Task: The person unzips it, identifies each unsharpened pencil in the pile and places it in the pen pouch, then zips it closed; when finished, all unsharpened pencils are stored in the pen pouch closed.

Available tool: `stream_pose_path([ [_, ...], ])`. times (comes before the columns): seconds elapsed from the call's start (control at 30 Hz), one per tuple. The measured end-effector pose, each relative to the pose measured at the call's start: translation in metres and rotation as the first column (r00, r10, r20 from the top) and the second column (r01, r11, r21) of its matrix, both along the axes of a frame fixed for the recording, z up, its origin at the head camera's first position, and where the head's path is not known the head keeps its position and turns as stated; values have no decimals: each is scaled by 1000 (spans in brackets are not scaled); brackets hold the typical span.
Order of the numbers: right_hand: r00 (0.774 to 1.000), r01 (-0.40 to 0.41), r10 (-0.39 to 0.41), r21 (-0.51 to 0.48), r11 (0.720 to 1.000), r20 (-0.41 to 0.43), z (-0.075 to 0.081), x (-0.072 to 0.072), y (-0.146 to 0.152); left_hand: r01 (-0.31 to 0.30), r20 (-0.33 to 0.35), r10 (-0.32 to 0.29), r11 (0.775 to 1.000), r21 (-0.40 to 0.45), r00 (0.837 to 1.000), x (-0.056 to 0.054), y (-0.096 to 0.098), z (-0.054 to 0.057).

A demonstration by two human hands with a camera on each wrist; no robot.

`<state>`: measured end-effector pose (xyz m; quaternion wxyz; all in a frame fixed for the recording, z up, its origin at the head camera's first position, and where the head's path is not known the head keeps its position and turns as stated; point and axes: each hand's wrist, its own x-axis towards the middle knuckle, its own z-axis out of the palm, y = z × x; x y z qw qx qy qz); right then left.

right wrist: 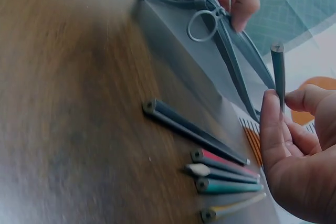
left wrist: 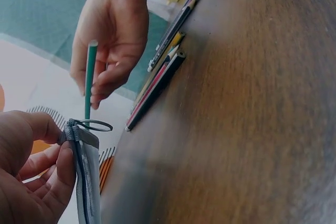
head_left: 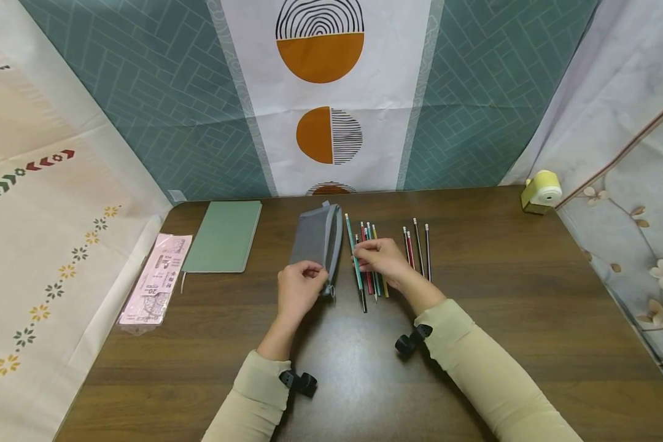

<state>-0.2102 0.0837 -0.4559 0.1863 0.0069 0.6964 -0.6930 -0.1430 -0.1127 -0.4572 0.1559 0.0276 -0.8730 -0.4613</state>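
My left hand (head_left: 301,290) pinches the zipper end of a grey pencil case (head_left: 311,238), near its ring pull (right wrist: 202,27). The zipper edges stand apart in the right wrist view, so the case's mouth gapes. Between thumb and fingers, my right hand (head_left: 383,261) holds a green pencil (left wrist: 90,69) raised above the table, just right of the case. Under and beside that hand lie several pencils, among them a black pencil (right wrist: 191,129), a red pencil (right wrist: 223,162) and a yellow pencil (right wrist: 236,204). The case's inside is hidden.
Farther right lies a second group of dark and red pencils (head_left: 428,252). A green notebook (head_left: 223,236) and a pink packet (head_left: 156,279) are on the left of the wooden table (head_left: 530,344). A yellow pencil sharpener (head_left: 541,191) stands at the back right.
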Motion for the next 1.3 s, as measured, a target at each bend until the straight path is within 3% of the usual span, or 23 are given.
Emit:
stream_pose_path([
  [0.33,998,33,-30,-60,998,55,-1,-4,-17,22,14,-23,999,28,1000,0,2,0],
  [0.47,998,63,-60,-64,996,34,1,-5,-24,52,10,-53,997,52,999,2,2,1],
  [0.73,993,107,-106,28,994,-54,5,-8,-37,102,-15,-101,991,82,995,3,2,4],
  [0.97,992,97,-86,119,988,-96,3,-8,-46,185,-64,-180,980,74,982,4,3,3],
  [1.3,995,55,-45,119,991,-89,2,-6,-46,129,-29,-127,988,84,991,6,1,-1],
])
